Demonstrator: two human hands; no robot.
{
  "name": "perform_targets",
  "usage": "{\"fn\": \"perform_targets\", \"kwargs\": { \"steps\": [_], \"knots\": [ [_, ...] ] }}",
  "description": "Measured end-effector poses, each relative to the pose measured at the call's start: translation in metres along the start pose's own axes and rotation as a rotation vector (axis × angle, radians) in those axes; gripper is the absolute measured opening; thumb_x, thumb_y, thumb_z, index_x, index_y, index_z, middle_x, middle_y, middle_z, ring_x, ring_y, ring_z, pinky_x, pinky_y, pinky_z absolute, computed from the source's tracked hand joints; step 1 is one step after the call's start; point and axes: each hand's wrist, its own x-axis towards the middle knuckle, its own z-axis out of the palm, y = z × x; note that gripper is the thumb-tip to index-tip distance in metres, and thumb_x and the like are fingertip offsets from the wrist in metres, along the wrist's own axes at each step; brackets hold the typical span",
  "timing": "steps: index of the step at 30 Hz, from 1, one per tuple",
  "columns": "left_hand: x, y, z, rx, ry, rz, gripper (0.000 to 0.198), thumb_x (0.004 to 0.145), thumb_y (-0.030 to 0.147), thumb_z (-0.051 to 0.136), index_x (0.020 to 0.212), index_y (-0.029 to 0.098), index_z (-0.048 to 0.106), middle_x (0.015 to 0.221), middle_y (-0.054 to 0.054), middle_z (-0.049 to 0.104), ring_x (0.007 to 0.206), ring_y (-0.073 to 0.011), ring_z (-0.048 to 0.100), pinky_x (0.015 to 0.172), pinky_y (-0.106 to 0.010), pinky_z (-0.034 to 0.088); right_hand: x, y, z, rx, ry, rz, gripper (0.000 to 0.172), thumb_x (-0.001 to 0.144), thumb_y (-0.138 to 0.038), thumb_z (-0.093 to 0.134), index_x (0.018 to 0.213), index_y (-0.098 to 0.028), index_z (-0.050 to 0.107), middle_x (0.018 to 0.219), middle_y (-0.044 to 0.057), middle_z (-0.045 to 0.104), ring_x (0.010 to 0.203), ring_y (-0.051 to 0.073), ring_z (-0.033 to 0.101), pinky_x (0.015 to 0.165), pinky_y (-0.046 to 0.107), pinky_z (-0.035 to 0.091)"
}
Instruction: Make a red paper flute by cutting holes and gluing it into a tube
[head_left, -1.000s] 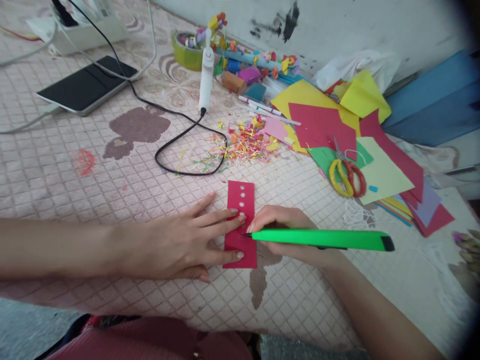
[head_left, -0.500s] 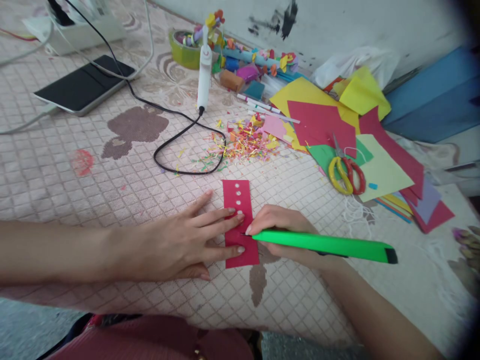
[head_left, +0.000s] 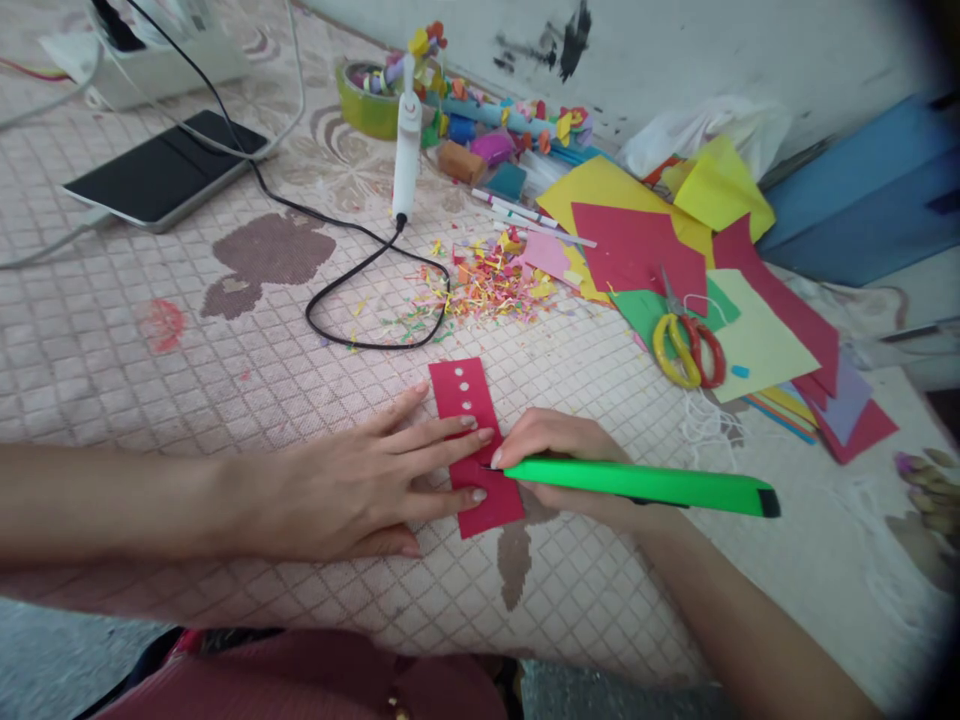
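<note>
A strip of red paper (head_left: 491, 515) lies tilted on the quilted tablecloth, with a row of small round holes along its far half. My left hand (head_left: 375, 475) rests flat with fingers spread, several fingertips pressing on the strip. My right hand (head_left: 559, 445) is closed around a bright green utility knife (head_left: 645, 482), holding it near its front end. The knife's dark tip touches the strip between my left fingers. Part of the strip is hidden under those fingers.
Paper scraps (head_left: 495, 285) lie beyond the strip, beside a looped black cable. A white glue gun (head_left: 406, 160) stands behind them. Scissors (head_left: 686, 345) rest on coloured paper sheets (head_left: 637, 250) to the right. A black-screened tablet (head_left: 169, 170) lies at the left.
The red strip has turned, its far end swinging to the left. Both hands stay in nearly the same place, and the knife's angle is slightly changed.
</note>
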Motion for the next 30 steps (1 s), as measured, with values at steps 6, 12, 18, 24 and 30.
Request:
{"fn": "perform_targets", "kwargs": {
  "steps": [6,12,18,24,30],
  "knots": [
    [0.0006,0.0004,0.0005,0.02,-0.044,-0.02,0.051,0.095,0.04,0.065,0.143,0.029,0.052,0.16,-0.013,0.04,0.152,-0.0289,0.032,0.125,-0.062,0.005,0.0008,-0.0006,-0.0027,0.029,-0.017,0.015,0.021,0.095,-0.037,0.066,0.109,-0.023,0.072,0.099,0.005,0.073,0.092,0.018,0.067,0.081,0.032,0.051],
    [0.0015,0.0024,-0.0007,0.01,-0.014,-0.028,0.049,0.093,0.037,0.067,0.14,0.029,0.056,0.158,-0.01,0.045,0.149,-0.0297,0.037,0.126,-0.061,0.008,0.0014,-0.0031,-0.0031,0.035,-0.019,0.013,0.024,0.096,-0.041,0.064,0.11,-0.023,0.072,0.099,0.006,0.074,0.093,0.019,0.067,0.082,0.033,0.052],
    [-0.0016,0.0045,0.0058,0.064,0.002,-0.041,0.057,0.091,0.047,0.07,0.143,0.03,0.054,0.156,-0.013,0.046,0.147,-0.0314,0.041,0.125,-0.062,0.001,0.0016,-0.0027,-0.003,0.047,-0.017,0.015,0.023,0.095,-0.04,0.065,0.11,-0.023,0.073,0.099,0.006,0.074,0.093,0.018,0.067,0.082,0.033,0.051],
    [-0.0027,0.0018,0.0035,0.026,-0.001,-0.012,0.05,0.101,0.044,0.054,0.147,0.025,0.049,0.156,-0.012,0.046,0.149,-0.0277,0.036,0.126,-0.057,-0.003,0.0011,-0.0021,-0.0035,0.066,-0.017,0.021,0.02,0.095,-0.035,0.067,0.11,-0.023,0.073,0.101,0.005,0.074,0.094,0.018,0.067,0.084,0.032,0.051],
    [-0.0009,0.0036,0.0033,0.053,-0.036,-0.04,0.056,0.095,0.048,0.063,0.147,0.029,0.049,0.156,-0.01,0.047,0.148,-0.0269,0.039,0.125,-0.059,-0.008,0.001,-0.0035,-0.0013,0.011,0.006,0.023,0.017,0.094,-0.03,0.066,0.109,-0.023,0.072,0.099,0.004,0.074,0.092,0.017,0.066,0.083,0.032,0.051]
  ]
}}
